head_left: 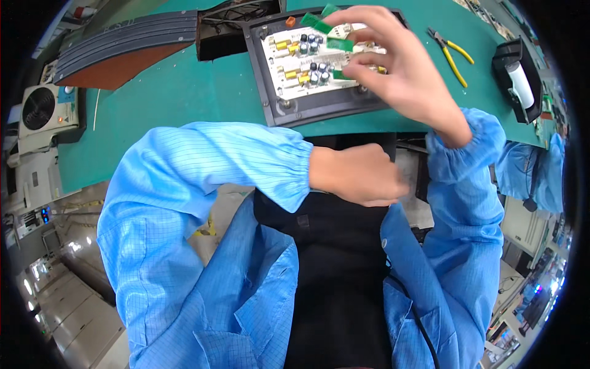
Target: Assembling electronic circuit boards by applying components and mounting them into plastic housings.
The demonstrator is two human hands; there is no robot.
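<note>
My right hand [402,67] reaches over a white circuit board [283,86] in a dark frame [307,117]. Its thumb and fingers are spread apart, and small green pieces [340,43] sit at the fingertips; whether these are coverings or parts, I cannot tell. Yellow, black and silver components [313,43] stand in two groups on the board's left half, while my hand hides much of its right side. My left hand [356,175] is below the table edge, in front of my body, curled with its back showing. Its fingertips are blurred, and anything inside them is hidden.
Yellow-handled pliers [455,58] lie right of the frame on the green mat [166,123]. Farther right is a black holder with a white roll [521,85]. A dark curved rack [129,46] stands at the left, beside a box with a round fan [40,107].
</note>
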